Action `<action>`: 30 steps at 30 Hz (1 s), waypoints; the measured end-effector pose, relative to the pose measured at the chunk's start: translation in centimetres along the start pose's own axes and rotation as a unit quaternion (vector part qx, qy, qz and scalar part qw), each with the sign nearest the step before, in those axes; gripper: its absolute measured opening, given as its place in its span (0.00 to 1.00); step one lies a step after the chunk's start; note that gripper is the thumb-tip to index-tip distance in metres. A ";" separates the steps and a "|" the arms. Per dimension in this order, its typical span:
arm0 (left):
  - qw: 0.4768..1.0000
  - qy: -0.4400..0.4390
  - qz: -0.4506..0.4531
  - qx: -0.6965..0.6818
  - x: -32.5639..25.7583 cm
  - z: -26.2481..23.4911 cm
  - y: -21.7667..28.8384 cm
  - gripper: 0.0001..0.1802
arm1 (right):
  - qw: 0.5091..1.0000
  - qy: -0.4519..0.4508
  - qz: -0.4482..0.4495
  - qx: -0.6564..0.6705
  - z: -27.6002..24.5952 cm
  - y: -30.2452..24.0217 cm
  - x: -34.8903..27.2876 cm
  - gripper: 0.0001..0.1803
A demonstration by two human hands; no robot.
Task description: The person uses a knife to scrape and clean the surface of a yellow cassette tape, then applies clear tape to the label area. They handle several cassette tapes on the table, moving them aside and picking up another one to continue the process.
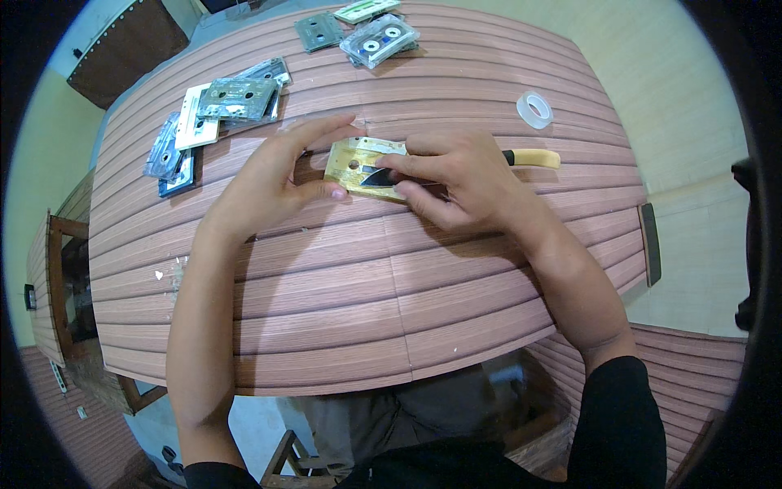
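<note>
A yellowish cassette tape (342,169) lies flat near the middle of the table. My left hand (273,175) curves round its left end, with the thumb at the near edge and the fingers along the far edge. Over the cassette, my right hand (468,175) is closed on a knife. The knife's dark pointed blade (375,178) shows past the fingertips, pointing left across the cassette's face. Its yellow handle (538,159) sticks out to the right behind the hand. The cassette's right part and the middle of the knife are hidden under my right hand.
A pile of cassettes (236,99) lies to the left, and another group (380,41) at the far edge. A roll of clear tape (535,110) sits at the far right. Small clear scraps (175,275) lie beside my left forearm. The wood-patterned table (326,326) ends just before my lap.
</note>
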State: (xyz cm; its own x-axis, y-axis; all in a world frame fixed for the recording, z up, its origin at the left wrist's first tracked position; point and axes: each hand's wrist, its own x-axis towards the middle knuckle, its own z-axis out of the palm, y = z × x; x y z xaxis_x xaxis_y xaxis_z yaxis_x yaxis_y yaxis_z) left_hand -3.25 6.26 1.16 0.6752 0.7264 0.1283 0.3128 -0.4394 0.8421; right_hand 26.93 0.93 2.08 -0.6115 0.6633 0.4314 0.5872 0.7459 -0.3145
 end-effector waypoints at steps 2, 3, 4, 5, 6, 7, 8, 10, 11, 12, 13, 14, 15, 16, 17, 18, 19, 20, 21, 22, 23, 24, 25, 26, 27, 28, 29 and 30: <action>0.999 0.011 0.021 0.025 -0.1 0.0 -0.1 0.52 | 0.999 -0.003 0.021 0.034 0.1 0.1 -0.1 0.16; 0.998 0.016 0.037 0.042 -0.1 0.1 -0.2 0.52 | 0.998 0.000 0.027 0.054 0.3 0.2 -0.1 0.17; 0.999 0.014 0.028 0.016 0.0 0.2 -0.2 0.52 | 0.995 -0.007 0.057 0.077 0.4 0.3 -0.2 0.16; 1.000 0.012 0.025 -0.006 0.0 0.2 -0.3 0.52 | 0.991 -0.011 0.083 0.102 0.6 0.4 -0.1 0.16; 0.999 0.012 0.022 -0.024 0.1 0.3 -0.3 0.52 | 0.985 -0.021 0.116 0.130 0.7 0.5 -0.1 0.15; 0.999 0.014 0.031 -0.019 0.1 0.3 -0.3 0.52 | 0.991 -0.017 0.089 0.103 0.7 0.5 -0.1 0.16; 0.999 0.017 0.040 -0.010 0.1 0.3 -0.2 0.52 | 0.994 -0.018 0.069 0.079 0.7 0.6 0.0 0.16; 0.999 0.016 0.038 0.007 0.0 0.2 0.0 0.51 | 0.995 -0.014 0.061 0.076 0.4 0.6 0.1 0.17; 0.999 0.013 0.029 0.013 0.0 0.0 0.1 0.51 | 0.993 -0.012 0.074 0.095 0.1 0.5 0.0 0.17; 0.999 0.010 0.026 0.029 -0.1 -0.1 0.2 0.51 | 0.990 -0.008 0.079 0.120 -0.2 0.5 -0.1 0.17; 0.999 0.007 0.023 0.034 -0.1 -0.2 0.3 0.51 | 0.988 -0.018 0.083 0.127 -0.4 0.6 -0.1 0.17; 0.999 0.005 0.026 0.047 -0.1 -0.3 0.3 0.51 | 0.987 -0.028 0.080 0.140 -0.7 0.8 0.0 0.17; 0.997 0.008 0.043 0.064 -0.2 -0.4 0.4 0.50 | 0.984 -0.039 0.078 0.153 -0.8 1.0 0.0 0.17; 0.997 0.007 0.041 0.071 -0.2 -0.3 0.3 0.50 | 0.983 -0.038 0.070 0.164 -0.7 1.1 -0.1 0.17; 0.995 0.012 0.053 0.081 -0.1 -0.2 0.3 0.50 | 0.982 -0.036 0.063 0.174 -0.7 1.2 -0.1 0.18; 0.993 0.018 0.071 0.097 -0.1 -0.1 0.3 0.50 | 0.981 -0.032 0.058 0.185 -0.7 1.3 -0.1 0.18; 0.992 0.022 0.073 0.100 -0.1 0.0 0.2 0.49 | 0.972 -0.013 0.073 0.221 -0.9 1.3 -0.3 0.19; 0.991 0.027 0.079 0.108 0.0 0.0 0.2 0.49 | 0.962 0.009 0.090 0.259 -1.2 1.2 -0.5 0.20; 0.989 0.032 0.087 0.118 0.0 0.0 0.3 0.49 | 0.945 0.035 0.098 0.311 -1.6 1.1 -0.6 0.20; 0.991 0.028 0.072 0.109 -0.1 0.0 0.3 0.48 | 0.932 0.049 0.101 0.345 -2.0 1.2 -0.5 0.19; 0.993 0.025 0.060 0.102 -0.1 -0.1 0.4 0.47 | 0.942 0.046 0.115 0.312 -2.3 1.2 -0.4 0.19; 0.993 0.024 0.054 0.098 0.0 0.0 0.5 0.45 | 0.954 0.027 0.129 0.269 -3.0 1.3 -0.3 0.18; 0.991 0.025 0.040 0.123 0.0 0.1 0.6 0.45 | 0.964 0.016 0.138 0.228 -3.4 1.3 -0.2 0.19; 0.988 0.029 0.032 0.150 -0.1 0.4 0.7 0.45 | 0.976 0.005 0.127 0.176 -3.3 1.1 -0.1 0.19; 0.983 0.033 0.021 0.179 -0.1 0.6 0.7 0.45 | 0.986 0.001 0.109 0.123 -3.0 0.9 0.1 0.20; 0.978 0.043 0.035 0.201 -0.1 0.9 0.7 0.43 | 0.994 -0.004 0.089 0.070 -2.5 0.7 0.4 0.21; 0.972 0.052 0.049 0.225 -0.1 1.2 0.7 0.41 | 0.995 0.003 0.086 0.045 -2.0 0.5 0.5 0.22; 0.964 0.065 0.071 0.246 -0.1 1.4 0.6 0.39 | 0.996 0.010 0.083 0.019 -1.3 0.1 0.6 0.24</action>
State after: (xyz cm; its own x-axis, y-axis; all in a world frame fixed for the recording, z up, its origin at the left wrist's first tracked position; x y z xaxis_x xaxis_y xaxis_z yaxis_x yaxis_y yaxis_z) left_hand -2.21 5.18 0.90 0.6543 0.6872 0.3155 0.5249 -0.7131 0.4647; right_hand 27.36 1.30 3.39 -0.4976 0.7761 0.3874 0.6579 0.6288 -0.4145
